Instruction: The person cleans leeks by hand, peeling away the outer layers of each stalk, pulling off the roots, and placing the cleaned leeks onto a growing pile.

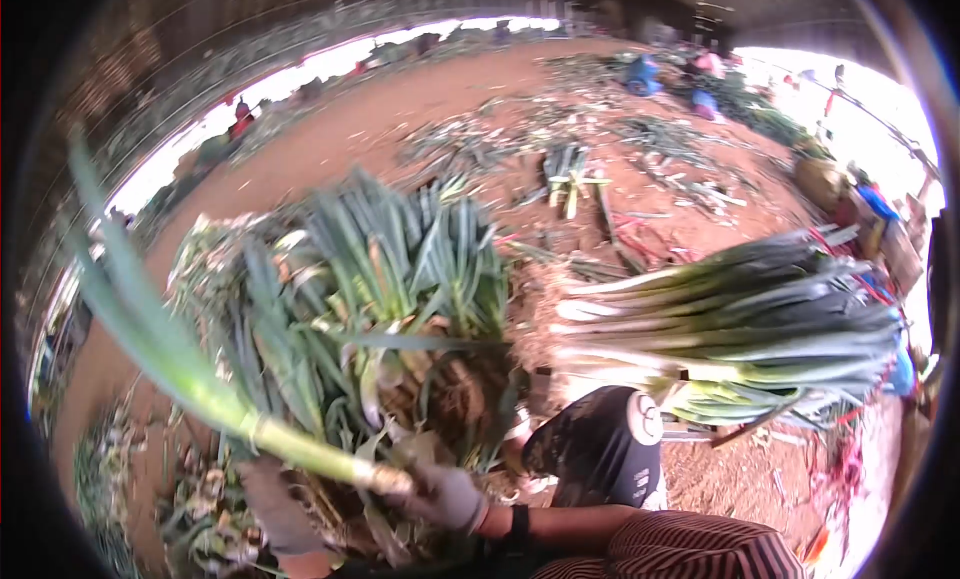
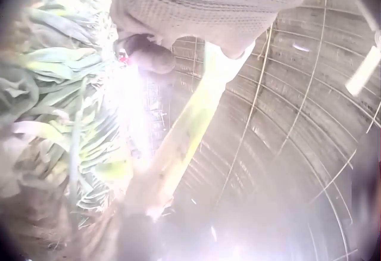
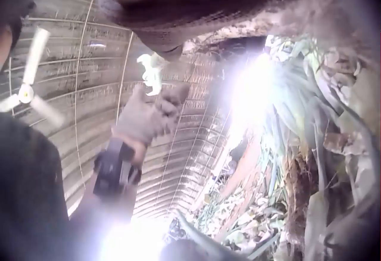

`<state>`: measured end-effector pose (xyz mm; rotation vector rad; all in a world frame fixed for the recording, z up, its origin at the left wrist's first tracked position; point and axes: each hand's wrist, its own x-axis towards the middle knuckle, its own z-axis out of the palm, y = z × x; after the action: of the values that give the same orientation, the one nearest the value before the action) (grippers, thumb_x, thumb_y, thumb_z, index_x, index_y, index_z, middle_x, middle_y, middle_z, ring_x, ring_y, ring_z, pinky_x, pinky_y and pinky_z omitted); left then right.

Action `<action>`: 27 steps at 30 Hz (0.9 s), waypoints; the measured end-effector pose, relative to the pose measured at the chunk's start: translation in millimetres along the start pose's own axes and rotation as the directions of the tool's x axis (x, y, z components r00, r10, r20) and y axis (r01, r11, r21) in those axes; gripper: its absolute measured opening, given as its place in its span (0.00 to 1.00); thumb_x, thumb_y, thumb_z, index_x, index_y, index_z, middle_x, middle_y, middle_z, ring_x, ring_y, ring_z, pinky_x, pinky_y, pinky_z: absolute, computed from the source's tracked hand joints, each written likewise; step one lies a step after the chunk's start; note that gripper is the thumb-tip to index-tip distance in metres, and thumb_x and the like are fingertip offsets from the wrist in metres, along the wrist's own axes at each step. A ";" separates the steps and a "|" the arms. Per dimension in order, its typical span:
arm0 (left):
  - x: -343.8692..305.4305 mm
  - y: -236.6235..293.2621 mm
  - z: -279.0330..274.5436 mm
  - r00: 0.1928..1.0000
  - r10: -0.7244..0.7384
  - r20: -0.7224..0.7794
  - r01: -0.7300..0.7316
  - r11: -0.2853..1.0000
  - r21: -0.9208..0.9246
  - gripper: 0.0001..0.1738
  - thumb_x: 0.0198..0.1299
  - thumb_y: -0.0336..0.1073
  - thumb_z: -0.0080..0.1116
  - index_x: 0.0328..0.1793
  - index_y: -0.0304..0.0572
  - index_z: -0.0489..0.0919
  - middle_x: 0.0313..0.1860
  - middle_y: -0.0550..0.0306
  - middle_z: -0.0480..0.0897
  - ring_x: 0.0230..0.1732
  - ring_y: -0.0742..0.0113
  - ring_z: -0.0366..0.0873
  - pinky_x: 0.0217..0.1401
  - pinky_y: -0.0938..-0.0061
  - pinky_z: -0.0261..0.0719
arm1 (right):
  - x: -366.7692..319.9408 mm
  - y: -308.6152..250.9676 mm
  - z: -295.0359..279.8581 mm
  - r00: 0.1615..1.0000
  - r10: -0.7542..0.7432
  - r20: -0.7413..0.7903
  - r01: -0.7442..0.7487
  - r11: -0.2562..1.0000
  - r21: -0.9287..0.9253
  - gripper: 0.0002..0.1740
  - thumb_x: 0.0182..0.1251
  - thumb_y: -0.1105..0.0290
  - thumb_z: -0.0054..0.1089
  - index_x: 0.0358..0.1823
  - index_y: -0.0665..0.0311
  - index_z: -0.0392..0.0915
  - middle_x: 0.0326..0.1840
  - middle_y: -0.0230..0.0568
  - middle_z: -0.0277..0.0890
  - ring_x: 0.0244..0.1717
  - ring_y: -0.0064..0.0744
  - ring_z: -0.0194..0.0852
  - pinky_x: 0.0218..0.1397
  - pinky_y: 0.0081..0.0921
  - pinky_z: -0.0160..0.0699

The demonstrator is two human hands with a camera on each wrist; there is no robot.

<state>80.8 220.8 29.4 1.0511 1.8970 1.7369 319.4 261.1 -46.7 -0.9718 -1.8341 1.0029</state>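
One long leek (image 1: 290, 444) slants across the lower left of the head view, leaves raised to the upper left. My gloved right hand (image 1: 445, 497) holds it near its pale root end; a black strap rings that wrist. Below the shank is my gloved left hand (image 1: 272, 499), blurred in the head view. In the left wrist view the left hand (image 2: 196, 14) overlaps the upper shank, and I cannot tell whether its fingers grip it. In the right wrist view the left hand (image 3: 149, 118) has bent fingers, close to a bright white piece (image 3: 152, 73).
A heap of untrimmed leeks (image 1: 390, 249) lies ahead on the left. To the right, a big row of cleaned leeks (image 1: 730, 319) lies with white ends toward me. A bent knee (image 1: 600, 444) in dark cloth is near it. Leaf scraps cover parts of the dirt floor (image 1: 440, 89).
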 end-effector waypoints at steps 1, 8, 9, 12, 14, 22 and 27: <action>5.1 20.4 15.4 0.996 -0.088 -0.016 0.067 0.854 -0.516 0.26 0.73 0.53 0.40 0.60 0.37 0.73 0.45 0.56 0.80 0.43 0.67 0.76 0.44 0.73 0.73 | -5.3 0.1 4.0 0.998 -0.070 -0.002 0.070 0.997 -0.043 0.23 0.56 0.54 0.73 0.46 0.61 0.78 0.30 0.47 0.79 0.28 0.42 0.80 0.32 0.34 0.78; -26.3 59.7 17.9 0.990 -0.138 -0.041 0.108 0.897 -0.429 0.30 0.72 0.54 0.44 0.63 0.33 0.71 0.48 0.45 0.81 0.50 0.56 0.78 0.56 0.62 0.75 | -5.2 7.7 13.9 0.980 -0.084 0.183 0.111 0.984 -0.142 0.22 0.56 0.54 0.67 0.44 0.60 0.71 0.30 0.44 0.75 0.31 0.50 0.78 0.33 0.42 0.77; -27.8 58.7 17.5 0.990 -0.131 -0.050 0.098 0.903 -0.417 0.30 0.72 0.54 0.44 0.63 0.33 0.71 0.48 0.45 0.81 0.50 0.56 0.78 0.56 0.62 0.76 | -6.6 11.6 14.5 0.969 -0.075 0.237 0.115 0.980 -0.162 0.22 0.57 0.54 0.67 0.44 0.61 0.71 0.30 0.45 0.75 0.32 0.50 0.78 0.33 0.42 0.77; -32.8 58.9 9.8 0.991 -0.107 -0.083 0.068 0.923 -0.378 0.28 0.72 0.52 0.46 0.63 0.33 0.72 0.49 0.45 0.81 0.50 0.55 0.79 0.56 0.61 0.76 | -15.1 6.0 15.0 0.952 -0.290 0.101 0.304 0.938 -0.168 0.23 0.59 0.54 0.65 0.45 0.63 0.70 0.37 0.49 0.74 0.37 0.51 0.78 0.35 0.42 0.76; -38.6 57.3 5.3 0.991 -0.091 -0.099 0.052 0.936 -0.347 0.28 0.71 0.51 0.47 0.62 0.33 0.72 0.49 0.45 0.81 0.50 0.55 0.79 0.56 0.61 0.77 | -16.3 8.9 17.9 0.949 -0.285 0.137 0.308 0.931 -0.193 0.23 0.58 0.55 0.65 0.46 0.63 0.70 0.38 0.48 0.73 0.38 0.50 0.78 0.36 0.42 0.76; -58.0 47.0 -3.6 0.991 -0.005 -0.137 -0.016 0.987 -0.158 0.24 0.70 0.48 0.51 0.61 0.33 0.74 0.50 0.44 0.81 0.51 0.53 0.79 0.55 0.60 0.78 | -16.3 20.5 18.0 0.956 -0.254 0.149 0.280 0.941 -0.190 0.25 0.57 0.57 0.64 0.51 0.63 0.70 0.42 0.48 0.73 0.41 0.53 0.78 0.40 0.47 0.76; -70.0 39.9 -7.4 0.980 0.164 -0.113 -0.146 0.977 0.156 0.23 0.70 0.45 0.54 0.60 0.33 0.75 0.51 0.44 0.82 0.52 0.52 0.79 0.55 0.59 0.79 | -4.2 8.8 0.8 0.931 -0.032 0.364 0.063 0.995 -0.074 0.25 0.54 0.50 0.69 0.45 0.59 0.78 0.37 0.49 0.80 0.36 0.52 0.80 0.39 0.46 0.77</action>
<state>132.7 163.9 54.0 1.1990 2.0982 1.8086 322.4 260.5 -56.0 -0.8255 -2.2089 1.1406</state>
